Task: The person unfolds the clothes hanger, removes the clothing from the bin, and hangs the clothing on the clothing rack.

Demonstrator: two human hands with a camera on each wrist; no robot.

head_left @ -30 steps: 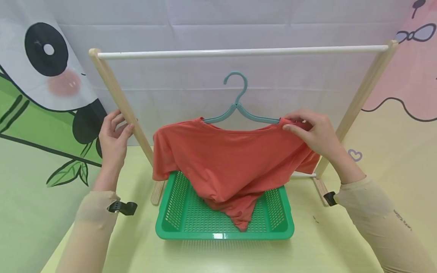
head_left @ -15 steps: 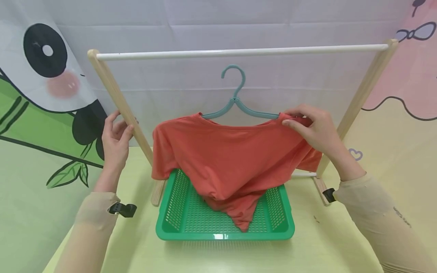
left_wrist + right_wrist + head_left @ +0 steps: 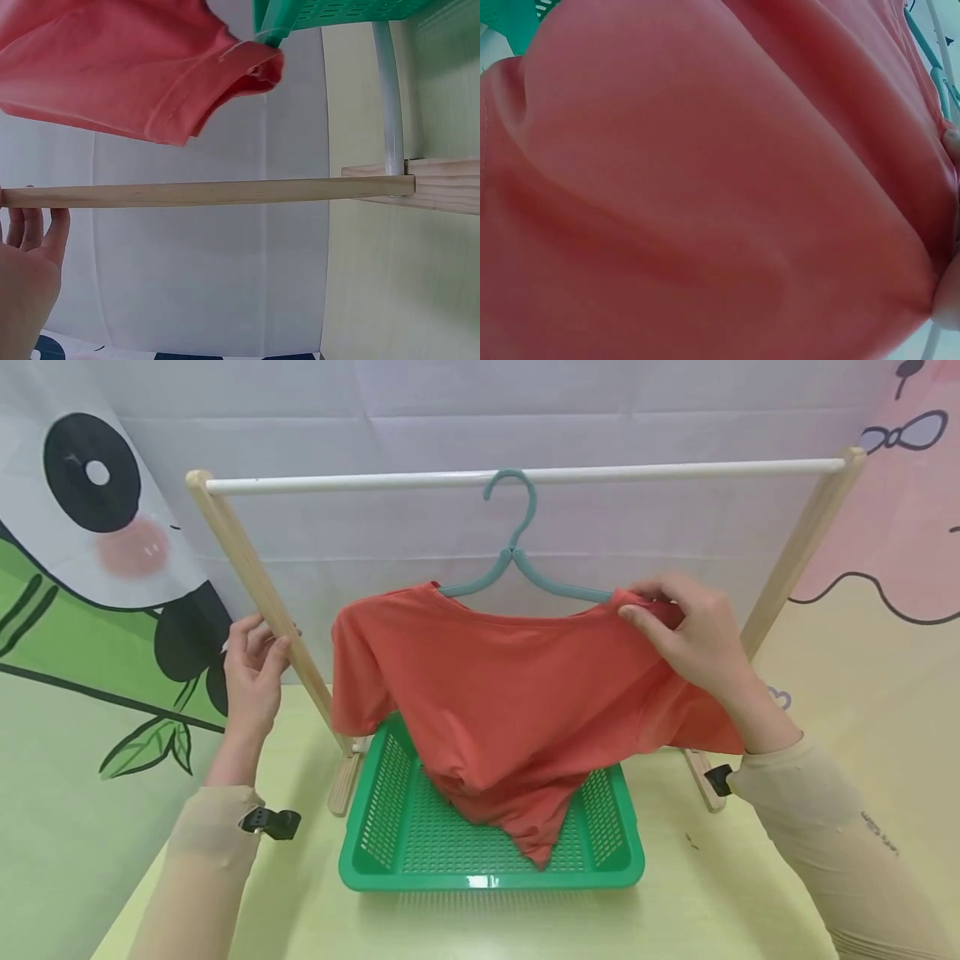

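Note:
A red T-shirt (image 3: 495, 685) hangs on a teal hanger (image 3: 519, 539), its lower part gathered to a point over a green basket (image 3: 491, 881). My right hand (image 3: 693, 631) pinches the shirt's right shoulder at the hanger's end, thumb in front. The hanger's hook overlaps the white rail (image 3: 315, 483) of the clothes rack in the head view. With my left hand (image 3: 255, 672) I hold the rack's left wooden post (image 3: 258, 581), fingers behind it. The left wrist view shows fingers at that post (image 3: 217, 193). Red cloth (image 3: 690, 180) fills most of the right wrist view.
The rack's right post (image 3: 806, 552) stands behind my right hand. Its wooden feet (image 3: 345, 785) rest on the pale yellow table (image 3: 300, 893), either side of the basket. A printed cloth backdrop (image 3: 420, 439) hangs close behind the rack.
My right hand has lifted the hanger and shirt, bringing the hook from below the rail up to its height. The right sleeve has spread outward. My left hand has stayed at the post.

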